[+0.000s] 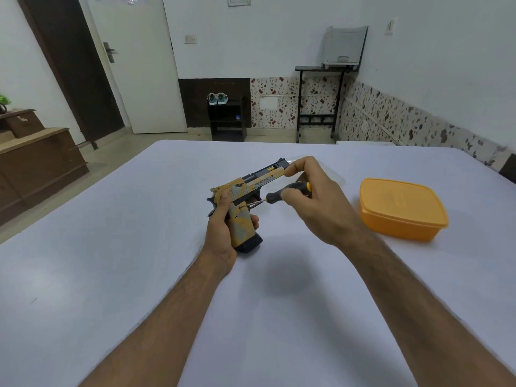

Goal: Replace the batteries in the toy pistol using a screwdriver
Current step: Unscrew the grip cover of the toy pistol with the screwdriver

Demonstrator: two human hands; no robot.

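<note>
- A yellow and grey toy pistol (245, 199) was held above the white table (111, 247), barrel pointing away and to the right.
- The left hand (220, 233) had a closed grip around the pistol's handle.
- The right hand (310, 199) held a black and yellow screwdriver (282, 192), grip closed on its handle, tip at the pistol's handle.
- A lidded orange container (402, 209) sat on the table to the right.

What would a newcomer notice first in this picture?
First, the yellow toy pistol at the table's middle, gripped by the left hand, while the right hand holds a black screwdriver with its tip at the pistol's grip. Next, the closed orange plastic box on the white table, to the right.
</note>
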